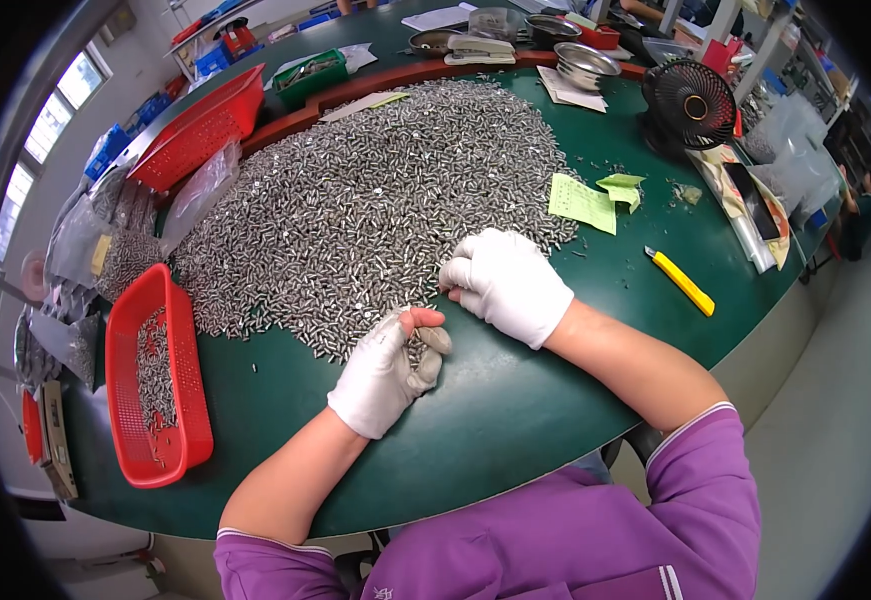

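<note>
A broad heap of small silvery metal pins (375, 190) covers the middle of the green table. At its near edge my left hand (385, 365), in a white glove with a bare thumb tip, is curled with several pins showing between thumb and fingers. My right hand (505, 285), gloved the same way, lies just to the right with its fingers bent down at the edge of the heap. Its fingertips are mostly hidden, and whatever they pinch cannot be made out. The two hands are close together but apart.
Left stands a red perforated basket (195, 400) with some pins; another red basket (210, 130) tilts behind it. Bags of pins (120, 240) line the left edge. Right are a yellow utility knife (683, 282), green paper slips (582, 203), a black fan (690, 105) and a phone (750, 198).
</note>
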### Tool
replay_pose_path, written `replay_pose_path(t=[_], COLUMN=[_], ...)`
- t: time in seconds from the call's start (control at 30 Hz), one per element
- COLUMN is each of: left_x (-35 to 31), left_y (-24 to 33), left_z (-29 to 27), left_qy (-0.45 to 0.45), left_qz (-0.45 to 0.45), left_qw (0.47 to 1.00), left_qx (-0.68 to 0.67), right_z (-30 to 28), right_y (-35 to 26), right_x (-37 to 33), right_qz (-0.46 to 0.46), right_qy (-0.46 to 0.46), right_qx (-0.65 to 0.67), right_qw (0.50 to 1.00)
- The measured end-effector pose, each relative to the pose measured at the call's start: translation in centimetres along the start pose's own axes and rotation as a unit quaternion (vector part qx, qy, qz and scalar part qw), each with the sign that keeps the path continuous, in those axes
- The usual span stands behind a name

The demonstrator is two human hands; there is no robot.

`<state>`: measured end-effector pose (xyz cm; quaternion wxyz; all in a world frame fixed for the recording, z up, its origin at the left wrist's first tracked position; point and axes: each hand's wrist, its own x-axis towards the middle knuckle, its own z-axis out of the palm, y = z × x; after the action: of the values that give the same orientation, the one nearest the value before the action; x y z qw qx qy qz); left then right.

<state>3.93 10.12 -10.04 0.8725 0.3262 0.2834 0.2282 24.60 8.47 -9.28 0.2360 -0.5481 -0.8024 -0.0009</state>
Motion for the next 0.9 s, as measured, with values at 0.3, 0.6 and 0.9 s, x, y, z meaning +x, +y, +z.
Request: replay_pose_path(t=[0.3,0.6,0.9], left_x=[0.3,0.2,-0.1], left_y=[-0.2,0.1,0.2], left_z=[-0.8,-0.2,-0.4], left_qy=[-0.008,-0.039,0.011], left_qz=[-0.007,-0.039,-0.040], left_qw=[1.000,0.998,0.999], left_qx=[-0.029,-0.007,-0.026], right_z=[-0.2,-1.2,0.1], right_y=[-0.4,-1.5,0.0], right_x=[-0.1,-0.5,-0.2], right_qz=[-0.002,-0.068,0.023], right_qy=[-0.038,0.003,-0.003], right_qx=[-0.024,0.152,0.022], right_qw=[0.999,0.986,0.999])
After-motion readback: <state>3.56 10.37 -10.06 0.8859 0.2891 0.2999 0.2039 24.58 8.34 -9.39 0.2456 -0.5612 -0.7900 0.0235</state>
